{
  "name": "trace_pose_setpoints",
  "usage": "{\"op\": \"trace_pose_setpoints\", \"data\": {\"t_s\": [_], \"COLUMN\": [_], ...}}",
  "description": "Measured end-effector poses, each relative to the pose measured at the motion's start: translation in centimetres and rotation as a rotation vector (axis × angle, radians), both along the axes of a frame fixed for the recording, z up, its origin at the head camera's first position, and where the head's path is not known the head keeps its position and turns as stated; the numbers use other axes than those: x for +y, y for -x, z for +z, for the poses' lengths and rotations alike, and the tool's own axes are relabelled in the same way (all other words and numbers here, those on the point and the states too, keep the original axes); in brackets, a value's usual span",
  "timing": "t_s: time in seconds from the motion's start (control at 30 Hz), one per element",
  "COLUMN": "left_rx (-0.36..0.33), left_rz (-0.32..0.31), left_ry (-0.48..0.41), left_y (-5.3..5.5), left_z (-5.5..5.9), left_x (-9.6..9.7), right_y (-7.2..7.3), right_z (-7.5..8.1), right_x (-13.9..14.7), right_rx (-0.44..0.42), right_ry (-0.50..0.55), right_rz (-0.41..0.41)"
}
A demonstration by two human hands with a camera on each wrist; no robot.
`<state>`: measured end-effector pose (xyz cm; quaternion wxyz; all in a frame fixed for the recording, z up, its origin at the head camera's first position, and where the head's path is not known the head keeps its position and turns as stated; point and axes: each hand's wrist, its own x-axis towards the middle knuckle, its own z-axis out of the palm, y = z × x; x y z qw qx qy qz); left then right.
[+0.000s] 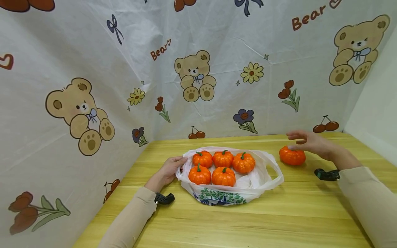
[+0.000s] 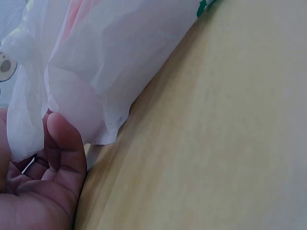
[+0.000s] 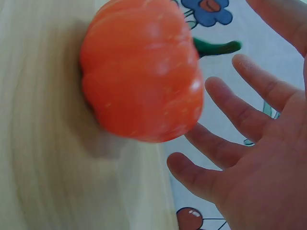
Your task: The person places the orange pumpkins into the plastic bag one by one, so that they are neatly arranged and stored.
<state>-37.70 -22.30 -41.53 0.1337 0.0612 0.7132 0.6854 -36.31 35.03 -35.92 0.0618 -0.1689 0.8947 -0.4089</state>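
A white plastic bag with a green and blue print lies on the table, its mouth spread wide. Inside sit several small orange pumpkins with green stems, grouped toward the left. My left hand grips the bag's left handle; in the left wrist view its fingers curl around the handle. On the right, a lone pumpkin rests on the table outside the bag. My right hand hovers just above it with fingers spread, and its green stem points toward the fingers in the right wrist view.
The wooden table ends at a white cloth printed with bears and flowers, hanging behind and along the left. A plain white wall borders the right side. The bag's right handle loops open toward the lone pumpkin.
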Motion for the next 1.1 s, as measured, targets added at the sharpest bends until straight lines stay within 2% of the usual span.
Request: {"op": "trace_pose_setpoints", "data": {"t_s": [0.2,0.6,0.87,1.1], "left_rx": [0.012,0.008,0.013,0.02], "left_rz": [0.0,-0.007,0.014,-0.001], "left_ry": [0.016,0.014,0.018,0.018], "left_y": [-0.1,-0.1,-0.2,-0.3], "left_z": [0.0,0.1,0.1,0.1], "left_x": [0.0,-0.1,0.0,0.1], "right_y": [0.2,0.2,0.3,0.3], "right_z": [-1.0,-1.9,-1.8,-1.8], "right_x": [0.3,0.3,0.2,0.0], "right_rx": [0.007,-0.043,-0.074,-0.074], "right_ry": [-0.04,-0.088,-0.125,-0.131], "right_rz": [0.013,0.017,0.015,-0.009]}}
